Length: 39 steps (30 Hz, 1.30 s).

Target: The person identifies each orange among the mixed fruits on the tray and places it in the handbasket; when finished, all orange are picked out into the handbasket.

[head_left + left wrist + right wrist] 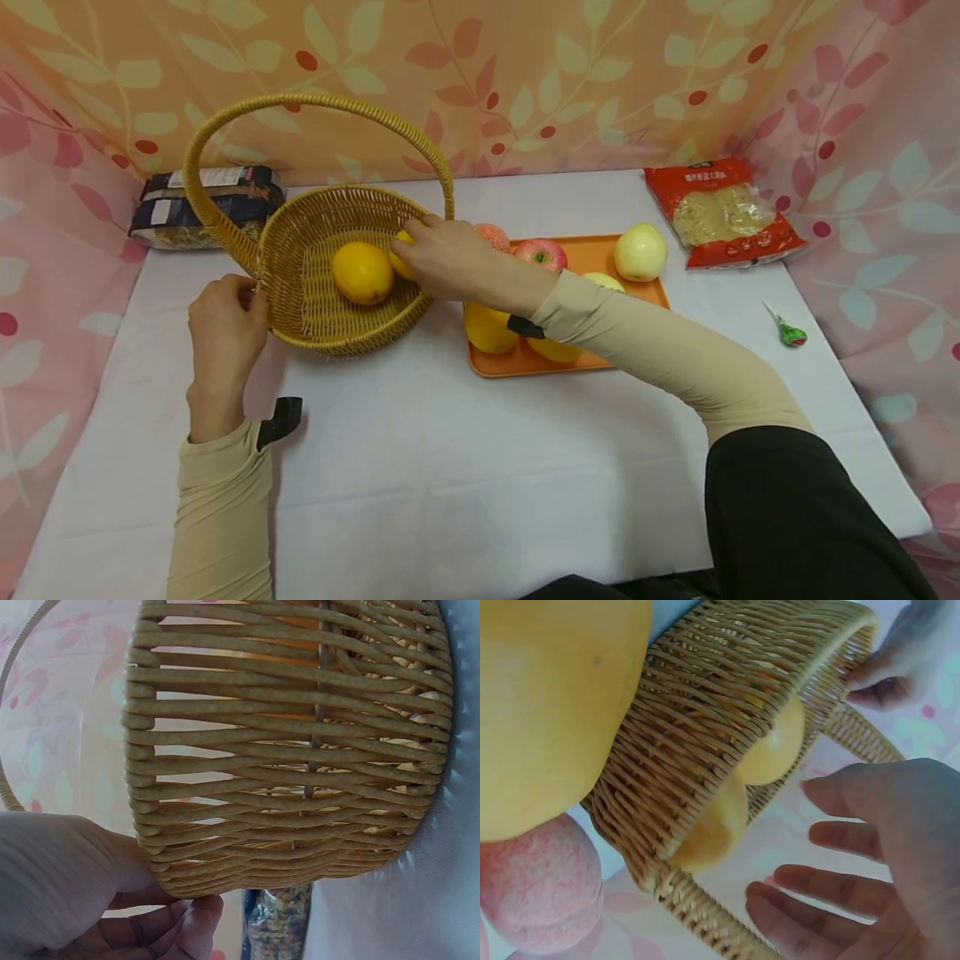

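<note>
A wicker basket (322,333) with a tall arched handle stands on the table at the left. My left hand (228,333) pinches its rim on the near left side; the left wrist view shows the thumb and fingers (196,930) at the woven edge. Inside lie two round yellow-orange fruits, one in plain sight (363,272) and another (401,257) partly behind my right hand (453,258). In the right wrist view that hand has loosely spread fingers (810,911), apart from both fruits and holding nothing, over the basket's right side.
An orange tray (652,292) right of the basket carries a red apple (542,252), a peach (492,236), a pale round fruit (641,252) and yellow fruits (489,329). Behind stand a dark bag (157,208) and a red bag (723,212). A green-wrapped lollipop (792,335) lies far right.
</note>
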Motion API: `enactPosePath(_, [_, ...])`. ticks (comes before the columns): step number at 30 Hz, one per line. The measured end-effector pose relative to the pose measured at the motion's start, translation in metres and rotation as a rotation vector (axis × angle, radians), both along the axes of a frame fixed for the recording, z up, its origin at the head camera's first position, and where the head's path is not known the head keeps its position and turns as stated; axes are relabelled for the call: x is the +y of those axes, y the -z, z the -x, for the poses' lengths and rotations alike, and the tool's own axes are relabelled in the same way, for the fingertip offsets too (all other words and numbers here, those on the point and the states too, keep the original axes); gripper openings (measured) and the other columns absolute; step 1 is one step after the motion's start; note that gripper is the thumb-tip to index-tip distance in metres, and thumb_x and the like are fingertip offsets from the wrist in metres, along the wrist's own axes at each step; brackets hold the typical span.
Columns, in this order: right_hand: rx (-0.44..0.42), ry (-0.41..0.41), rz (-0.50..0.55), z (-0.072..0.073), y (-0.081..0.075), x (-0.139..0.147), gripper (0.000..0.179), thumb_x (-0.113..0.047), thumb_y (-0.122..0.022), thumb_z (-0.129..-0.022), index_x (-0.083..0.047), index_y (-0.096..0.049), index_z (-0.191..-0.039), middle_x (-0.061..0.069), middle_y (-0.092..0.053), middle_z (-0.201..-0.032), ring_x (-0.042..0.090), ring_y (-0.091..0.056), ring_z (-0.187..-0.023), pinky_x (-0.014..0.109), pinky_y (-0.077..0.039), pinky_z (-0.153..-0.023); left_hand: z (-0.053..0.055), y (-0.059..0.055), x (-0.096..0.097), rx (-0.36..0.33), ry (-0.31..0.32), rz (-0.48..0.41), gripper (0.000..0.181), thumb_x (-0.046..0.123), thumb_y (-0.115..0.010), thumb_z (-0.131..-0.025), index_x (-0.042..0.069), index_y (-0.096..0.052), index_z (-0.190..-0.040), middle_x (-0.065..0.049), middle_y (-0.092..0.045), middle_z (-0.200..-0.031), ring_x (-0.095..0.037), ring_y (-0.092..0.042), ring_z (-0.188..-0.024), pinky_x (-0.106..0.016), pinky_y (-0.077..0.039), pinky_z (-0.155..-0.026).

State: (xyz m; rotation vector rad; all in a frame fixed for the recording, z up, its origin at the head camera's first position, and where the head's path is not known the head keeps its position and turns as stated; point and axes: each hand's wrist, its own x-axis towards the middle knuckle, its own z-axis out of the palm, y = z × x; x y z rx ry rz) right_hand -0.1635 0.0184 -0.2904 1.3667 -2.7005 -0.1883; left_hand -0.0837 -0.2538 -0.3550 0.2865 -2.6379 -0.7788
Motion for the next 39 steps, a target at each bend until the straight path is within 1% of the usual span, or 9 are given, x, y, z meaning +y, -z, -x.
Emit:
enactPosePath(5, [0.035, -0.048, 0.082, -0.008, -0.011, 0.020, 0.025, -0.016, -0.052, -0.093, -0.009, -0.063, -0.113, 0.011, -0.063, -0.107, 0.028, -0.062, -0.091, 0.039, -0.057, -0.071, 0.000, 0.000, -0.001, 0.005, 0.005, 0.003, 0.028, 0.005, -0.050, -0.093, -0.016, -0.063, -0.106, -0.030, -0.059, -0.088, -0.044, -0.054, -0.082, -0.049, -0.038, -0.072])
enactPosePath(8, [0.061, -0.077, 0.132, -0.014, -0.014, 0.035, 0.025, -0.018, -0.054, -0.092, -0.008, -0.063, -0.113, 0.011, -0.064, -0.109, 0.028, -0.062, -0.089, 0.037, -0.056, -0.071, 0.000, 0.000, -0.001, 0.001, 0.005, 0.007, 0.029, 0.005, -0.050, -0.093, -0.016, -0.063, -0.106, -0.030, -0.059, -0.088, -0.044, -0.054, -0.082, -0.048, -0.037, -0.071])
enactPosePath(13, [0.074, -0.118, 0.189, -0.024, -0.013, 0.059, 0.028, -0.020, -0.059, -0.091, -0.007, -0.063, -0.116, 0.013, -0.064, -0.117, 0.030, -0.064, -0.099, 0.038, -0.056, -0.079, 0.000, -0.001, 0.000, 0.005, 0.010, 0.007, 0.029, 0.005, -0.049, -0.092, -0.016, -0.063, -0.105, -0.030, -0.059, -0.087, -0.044, -0.054, -0.081, -0.046, -0.037, -0.069])
enactPosePath(15, [0.071, -0.137, 0.201, -0.027, -0.011, 0.067, 0.028, -0.020, -0.061, -0.091, -0.007, -0.064, -0.115, 0.013, -0.064, -0.116, 0.030, -0.063, -0.099, 0.039, -0.056, -0.078, 0.001, -0.001, -0.001, 0.006, 0.011, 0.005, 0.029, 0.005, -0.049, -0.092, -0.016, -0.063, -0.105, -0.030, -0.058, -0.087, -0.044, -0.054, -0.080, -0.046, -0.037, -0.069])
enactPosePath(19, [0.054, -0.161, 0.173, -0.035, -0.003, 0.082, 0.036, -0.022, -0.065, -0.089, -0.007, -0.063, -0.122, 0.014, -0.061, -0.123, 0.031, -0.061, -0.102, 0.041, -0.056, -0.080, 0.003, -0.002, -0.001, -0.004, 0.011, 0.006, 0.029, 0.006, -0.049, -0.093, -0.016, -0.063, -0.105, -0.029, -0.058, -0.087, -0.043, -0.054, -0.081, -0.042, -0.035, -0.069])
enactPosePath(22, [0.037, -0.160, 0.142, -0.040, 0.005, 0.089, 0.046, -0.027, -0.067, -0.088, -0.011, -0.058, -0.131, 0.015, -0.055, -0.133, 0.032, -0.058, -0.108, 0.044, -0.056, -0.081, 0.003, -0.003, 0.000, -0.009, 0.013, 0.007, 0.029, 0.006, -0.049, -0.092, -0.016, -0.063, -0.105, -0.030, -0.058, -0.087, -0.043, -0.053, -0.081, -0.042, -0.035, -0.069])
enactPosePath(24, [0.047, -0.159, 0.129, -0.043, 0.011, 0.091, 0.049, -0.029, -0.067, -0.088, -0.014, -0.056, -0.133, 0.015, -0.054, -0.134, 0.032, -0.057, -0.110, 0.044, -0.055, -0.079, 0.002, -0.003, 0.000, -0.007, 0.013, 0.008, 0.029, 0.005, -0.049, -0.092, -0.017, -0.063, -0.105, -0.030, -0.058, -0.087, -0.043, -0.053, -0.081, -0.043, -0.036, -0.069])
enactPosePath(29, [0.089, -0.173, 0.108, -0.050, 0.023, 0.095, 0.050, -0.032, -0.065, -0.086, -0.020, -0.057, -0.133, 0.017, -0.055, -0.136, 0.033, -0.057, -0.117, 0.044, -0.054, -0.080, 0.000, -0.002, 0.000, -0.009, 0.006, 0.012, 0.029, 0.006, -0.049, -0.093, -0.017, -0.063, -0.105, -0.030, -0.058, -0.087, -0.043, -0.053, -0.081, -0.045, -0.036, -0.069])
enactPosePath(39, [0.097, -0.193, 0.034, -0.058, 0.039, 0.099, 0.048, -0.030, -0.066, -0.084, -0.023, -0.058, -0.131, 0.017, -0.052, -0.141, 0.036, -0.050, -0.127, 0.048, -0.048, -0.088, -0.002, -0.001, 0.001, -0.001, 0.012, 0.010, 0.028, 0.005, -0.049, -0.092, -0.016, -0.063, -0.105, -0.030, -0.059, -0.088, -0.044, -0.054, -0.082, -0.045, -0.037, -0.070])
